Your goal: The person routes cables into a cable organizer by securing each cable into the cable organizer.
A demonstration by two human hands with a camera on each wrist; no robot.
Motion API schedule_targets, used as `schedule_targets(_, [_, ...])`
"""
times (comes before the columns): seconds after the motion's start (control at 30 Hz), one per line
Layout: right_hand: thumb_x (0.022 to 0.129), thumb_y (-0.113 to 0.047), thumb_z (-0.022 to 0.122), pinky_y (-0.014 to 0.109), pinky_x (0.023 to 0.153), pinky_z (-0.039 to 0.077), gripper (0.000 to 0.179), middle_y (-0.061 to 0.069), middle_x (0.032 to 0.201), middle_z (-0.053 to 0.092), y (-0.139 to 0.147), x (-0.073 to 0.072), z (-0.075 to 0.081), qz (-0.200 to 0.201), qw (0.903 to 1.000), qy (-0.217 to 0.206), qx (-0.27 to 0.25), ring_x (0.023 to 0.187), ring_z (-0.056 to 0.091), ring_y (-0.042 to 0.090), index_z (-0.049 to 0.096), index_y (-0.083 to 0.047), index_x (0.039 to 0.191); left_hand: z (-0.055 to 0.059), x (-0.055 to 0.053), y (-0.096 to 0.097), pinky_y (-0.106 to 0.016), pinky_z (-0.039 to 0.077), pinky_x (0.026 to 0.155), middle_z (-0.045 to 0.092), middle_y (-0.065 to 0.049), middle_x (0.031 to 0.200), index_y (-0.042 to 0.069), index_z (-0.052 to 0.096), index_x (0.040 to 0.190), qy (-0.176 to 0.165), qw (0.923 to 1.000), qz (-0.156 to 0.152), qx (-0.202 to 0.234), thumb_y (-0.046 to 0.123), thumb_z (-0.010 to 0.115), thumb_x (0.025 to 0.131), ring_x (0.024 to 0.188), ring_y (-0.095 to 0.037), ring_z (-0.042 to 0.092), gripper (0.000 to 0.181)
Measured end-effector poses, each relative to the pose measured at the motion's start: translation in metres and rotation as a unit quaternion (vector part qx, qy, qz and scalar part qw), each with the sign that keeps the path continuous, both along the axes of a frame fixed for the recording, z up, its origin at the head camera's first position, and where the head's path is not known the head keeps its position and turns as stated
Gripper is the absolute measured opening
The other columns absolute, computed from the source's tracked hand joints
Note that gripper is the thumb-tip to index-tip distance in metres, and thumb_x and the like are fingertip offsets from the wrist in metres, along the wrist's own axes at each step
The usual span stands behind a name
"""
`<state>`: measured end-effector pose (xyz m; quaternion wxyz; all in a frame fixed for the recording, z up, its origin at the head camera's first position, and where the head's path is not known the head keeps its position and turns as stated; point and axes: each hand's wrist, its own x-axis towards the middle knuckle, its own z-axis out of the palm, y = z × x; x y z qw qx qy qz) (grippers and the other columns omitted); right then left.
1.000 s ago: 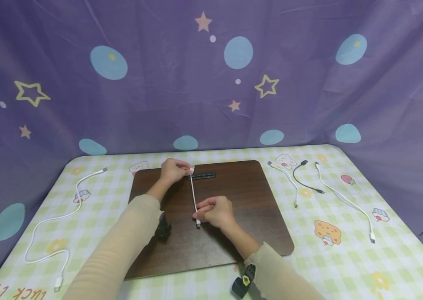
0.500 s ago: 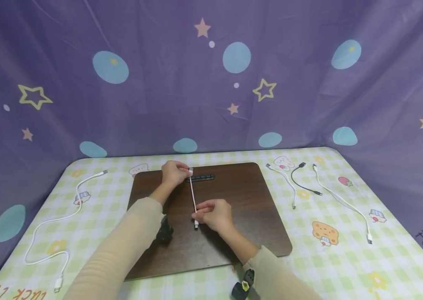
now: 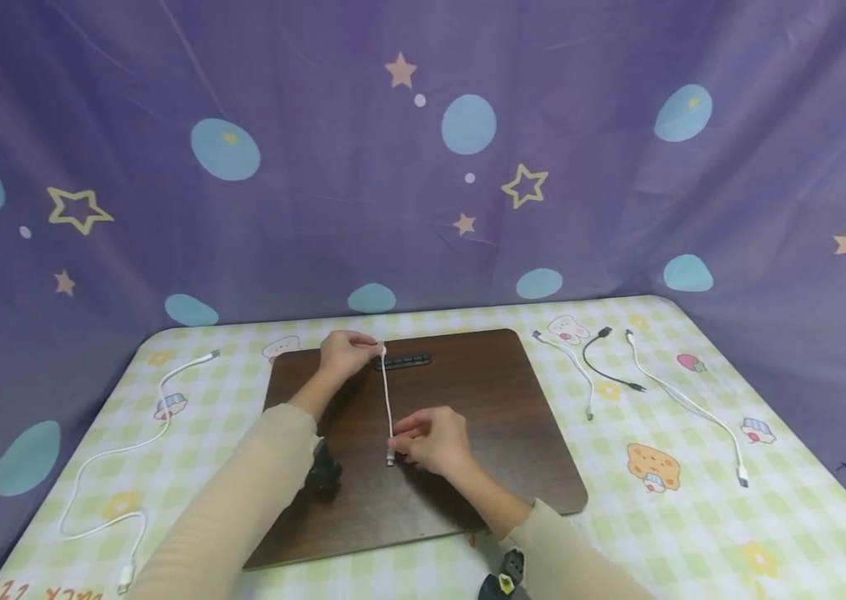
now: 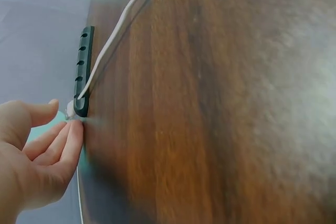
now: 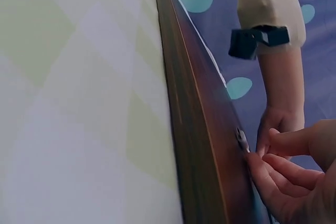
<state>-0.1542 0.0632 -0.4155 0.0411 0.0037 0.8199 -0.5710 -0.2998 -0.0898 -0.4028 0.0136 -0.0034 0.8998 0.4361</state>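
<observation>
A white USB cable (image 3: 386,388) runs front to back over a dark wooden board (image 3: 493,417). In the left wrist view it crosses the end slot of a black cable clip strip (image 4: 83,72) at the board's far edge. My left hand (image 3: 345,356) touches the far plug (image 4: 70,109) with extended fingertips; its thumb stands apart. Over the middle of the board, my right hand (image 3: 438,439) has its fingertips at the near plug (image 3: 390,457). The right wrist view shows that thumb (image 5: 294,142) apart from the fingers. The fingertips partly hide this plug.
Right of the board lie a short white cable (image 3: 578,367), a black cable (image 3: 599,363) and a longer white cable (image 3: 681,393). Another long white cable (image 3: 103,454) curves at the left. A checked cloth (image 3: 618,533) covers the table; a purple curtain (image 3: 302,225) hangs behind.
The cable between my hands was straight and is now slightly slack. Its far plug has come down against the clip strip. Both hands have shifted only slightly, and the head view has tilted a little.
</observation>
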Motion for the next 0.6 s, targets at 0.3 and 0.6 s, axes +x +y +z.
schedule_targets(0.3, [0.079, -0.013, 0.078, 0.026, 0.051, 0.058, 0.016, 0.014, 0.078, 0.075, 0.029, 0.001, 0.0, 0.004, 0.9996, -0.01, 0.026, 0.057, 0.069, 0.017, 0.074, -0.002, 0.091, 0.0, 0.005, -0.011, -0.023, 0.059, 0.069, 0.072, -0.021, 0.107, -0.002, 0.068, 0.111, -0.018, 0.9981, -0.026, 0.052, 0.017, 0.068, 0.088, 0.081, -0.022, 0.073, 0.029])
schedule_targets(0.6, [0.081, -0.014, 0.076, 0.026, 0.054, 0.057, 0.015, 0.011, 0.081, 0.076, 0.063, 0.0, 0.005, -0.001, 0.9979, 0.003, 0.065, 0.061, 0.068, 0.016, 0.074, -0.005, 0.092, 0.006, 0.016, -0.032, -0.027, 0.06, 0.075, 0.069, -0.023, 0.114, -0.002, 0.065, 0.115, 0.008, 0.9987, -0.045, 0.025, 0.018, 0.065, 0.09, 0.095, -0.03, 0.071, 0.031])
